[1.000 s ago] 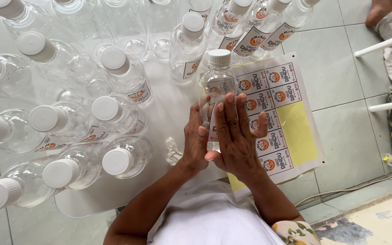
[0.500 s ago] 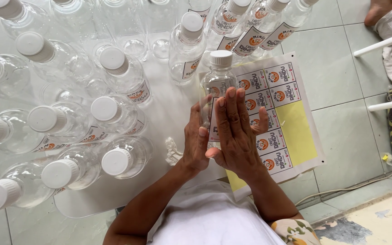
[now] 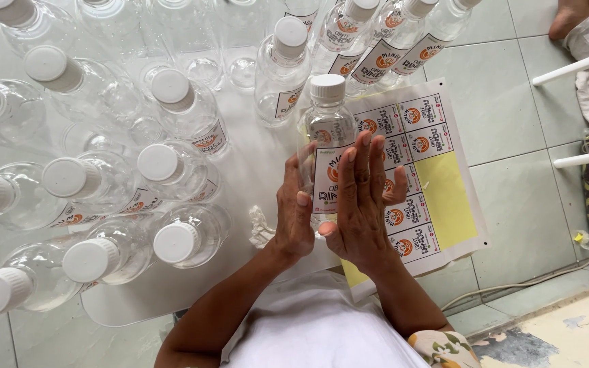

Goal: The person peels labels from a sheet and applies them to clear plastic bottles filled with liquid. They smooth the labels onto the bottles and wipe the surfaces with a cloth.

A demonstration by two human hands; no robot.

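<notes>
A clear plastic bottle [image 3: 326, 129] with a white cap stands upright on the white table [image 3: 165, 293], bearing a white label with an orange round mark. My left hand [image 3: 294, 208] cups its left side. My right hand [image 3: 361, 197] lies flat against the label on its front and right side, fingers straight and pointing up. Just right of the bottle lies a yellow sticker sheet [image 3: 444, 197] with several matching labels still on it; its right part is bare backing.
Many clear white-capped bottles [image 3: 172, 170] crowd the table's left and back, some labelled. A crumpled scrap [image 3: 260, 228] lies by my left wrist. Tiled floor [image 3: 519, 204], white rails [image 3: 581, 65], another person's foot [image 3: 570, 17] and a cable [image 3: 512, 286] are at right.
My right hand has slid slightly along the label on the bottle; the bottle and my left hand stay in place.
</notes>
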